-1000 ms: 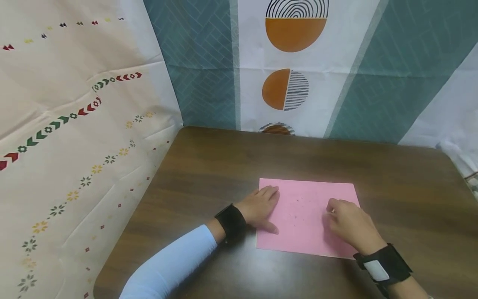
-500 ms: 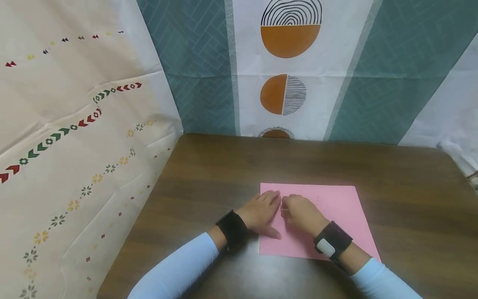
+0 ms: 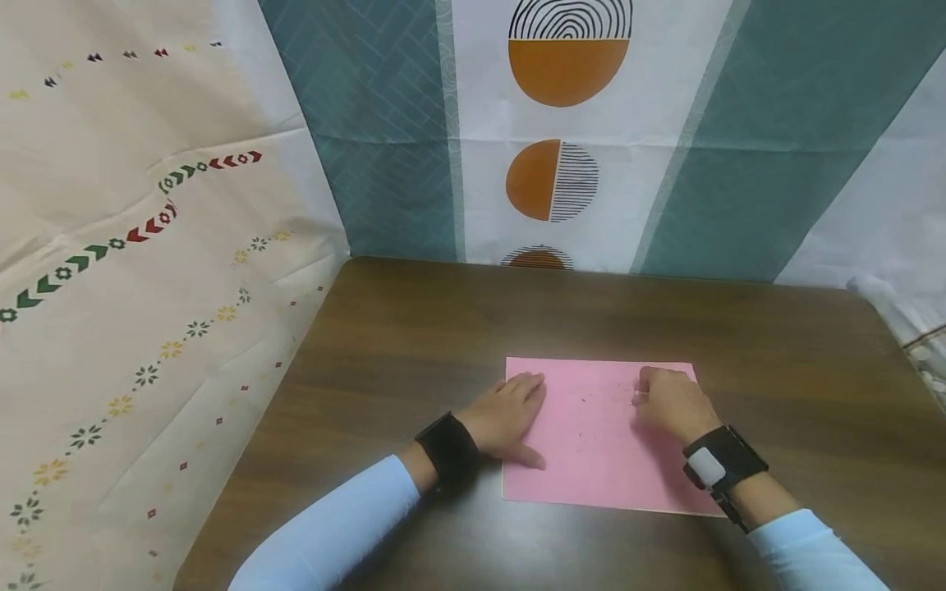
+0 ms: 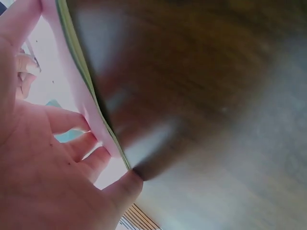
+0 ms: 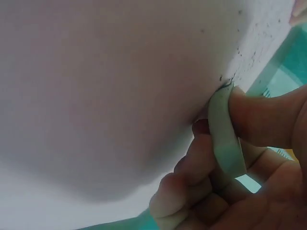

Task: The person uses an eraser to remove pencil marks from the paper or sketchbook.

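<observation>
A pink sheet of paper (image 3: 584,480) lies on the brown table. My left hand (image 3: 510,417) rests with spread, fairly straight fingers on its left edge. The left wrist view shows a layered, yellowish-green edge (image 4: 85,72) under the pink surface. Over the right part of the sheet, my right hand (image 3: 674,404) pinches a pale eraser (image 5: 223,127) between thumb and curled fingers. One end of the eraser touches the paper in the right wrist view. Dark crumbs (image 3: 584,400) dot the sheet between the hands.
The wooden table (image 3: 414,328) extends around the paper on all sides. A teal and white patterned cloth (image 3: 384,164) hangs behind its far edge. Along the left side hangs a cream cloth (image 3: 185,271) with floral and arrow prints.
My right hand moved left across the sheet until close to the left hand, then back to the right, with the eraser. The left hand stays on the paper's left edge.
</observation>
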`<state>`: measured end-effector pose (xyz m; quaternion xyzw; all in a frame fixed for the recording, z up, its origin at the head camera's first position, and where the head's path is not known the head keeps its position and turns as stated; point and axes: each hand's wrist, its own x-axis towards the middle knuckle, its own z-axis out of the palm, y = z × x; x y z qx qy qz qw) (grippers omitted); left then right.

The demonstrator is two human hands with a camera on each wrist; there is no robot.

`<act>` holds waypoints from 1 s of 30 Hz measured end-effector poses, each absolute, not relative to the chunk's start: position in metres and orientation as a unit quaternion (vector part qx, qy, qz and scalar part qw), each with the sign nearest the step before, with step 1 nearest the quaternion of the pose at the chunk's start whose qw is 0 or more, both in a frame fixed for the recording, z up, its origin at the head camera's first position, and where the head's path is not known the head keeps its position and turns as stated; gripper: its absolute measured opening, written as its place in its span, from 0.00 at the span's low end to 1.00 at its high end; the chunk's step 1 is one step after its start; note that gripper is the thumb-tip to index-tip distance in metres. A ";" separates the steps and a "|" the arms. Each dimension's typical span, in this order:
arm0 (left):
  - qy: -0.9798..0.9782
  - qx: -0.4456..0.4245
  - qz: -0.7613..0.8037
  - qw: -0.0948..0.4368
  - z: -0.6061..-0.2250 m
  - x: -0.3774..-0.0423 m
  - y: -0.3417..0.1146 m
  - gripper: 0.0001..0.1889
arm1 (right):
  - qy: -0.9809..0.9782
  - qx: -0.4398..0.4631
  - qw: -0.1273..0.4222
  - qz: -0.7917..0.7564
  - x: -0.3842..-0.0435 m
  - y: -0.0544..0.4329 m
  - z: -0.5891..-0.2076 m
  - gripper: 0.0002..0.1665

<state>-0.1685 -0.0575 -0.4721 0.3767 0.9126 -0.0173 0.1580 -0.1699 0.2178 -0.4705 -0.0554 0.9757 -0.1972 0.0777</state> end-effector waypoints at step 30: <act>0.911 0.369 0.025 0.183 -0.472 -0.171 -0.072 0.57 | 0.957 0.002 0.010 -0.289 -0.151 0.299 -0.465 0.22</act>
